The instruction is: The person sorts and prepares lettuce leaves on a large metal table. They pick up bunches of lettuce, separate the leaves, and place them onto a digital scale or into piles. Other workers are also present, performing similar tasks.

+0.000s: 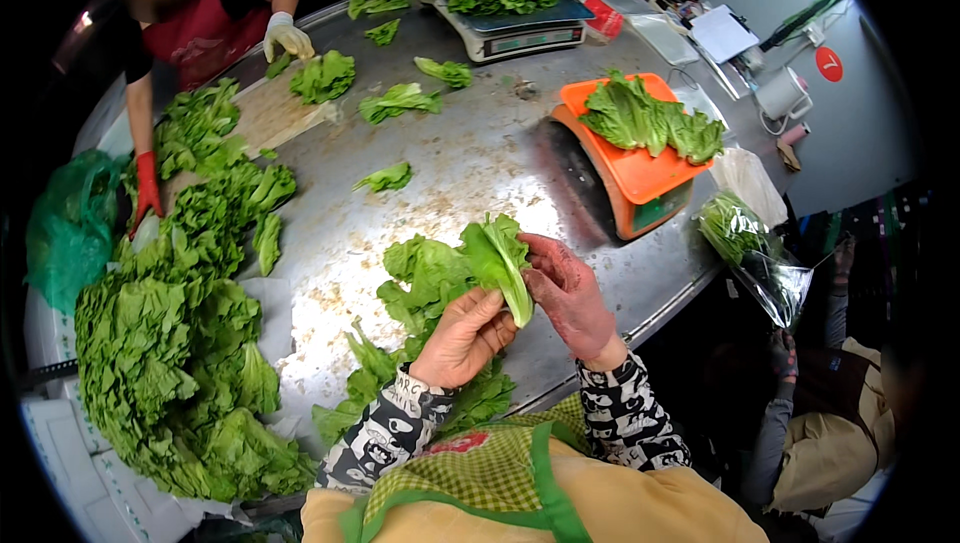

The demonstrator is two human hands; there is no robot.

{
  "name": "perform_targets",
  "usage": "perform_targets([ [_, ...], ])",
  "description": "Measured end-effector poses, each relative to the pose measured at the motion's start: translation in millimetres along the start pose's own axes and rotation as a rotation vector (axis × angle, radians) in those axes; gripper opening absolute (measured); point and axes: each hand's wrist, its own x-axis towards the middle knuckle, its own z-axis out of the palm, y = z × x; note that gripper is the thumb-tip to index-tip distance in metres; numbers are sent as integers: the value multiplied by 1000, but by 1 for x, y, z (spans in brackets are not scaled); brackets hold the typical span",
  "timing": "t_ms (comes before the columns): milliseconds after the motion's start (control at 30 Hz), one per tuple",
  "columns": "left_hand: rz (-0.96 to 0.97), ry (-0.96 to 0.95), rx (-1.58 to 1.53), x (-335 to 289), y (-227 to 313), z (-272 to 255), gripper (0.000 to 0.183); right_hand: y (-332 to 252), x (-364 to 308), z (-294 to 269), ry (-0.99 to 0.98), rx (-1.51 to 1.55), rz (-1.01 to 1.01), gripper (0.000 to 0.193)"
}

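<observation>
A small bunch of lettuce leaves is raised over the near part of the metal table, its pale stem end toward me. My left hand pinches that stem end between thumb and fingers. On the other side, my right hand has its thumb and bent fingers closed on the leaf edge. Loose lettuce lies on the table just beyond and left of my hands. More leaves lie beneath my left forearm, partly hidden by it.
A big lettuce heap fills the left side. An orange scale bearing lettuce stands right; another scale is at the back. Across the table, a person works with a white glove and a red glove. Another person at right holds a bagged vegetable.
</observation>
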Motion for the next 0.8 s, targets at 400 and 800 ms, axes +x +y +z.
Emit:
perform_targets([
  [400,159,104,-107,-17,3,-13,17,6,-23,28,174,-528,-258,19],
  [800,142,157,145,-53,3,-33,31,57,-31,48,-48,-521,-365,16],
])
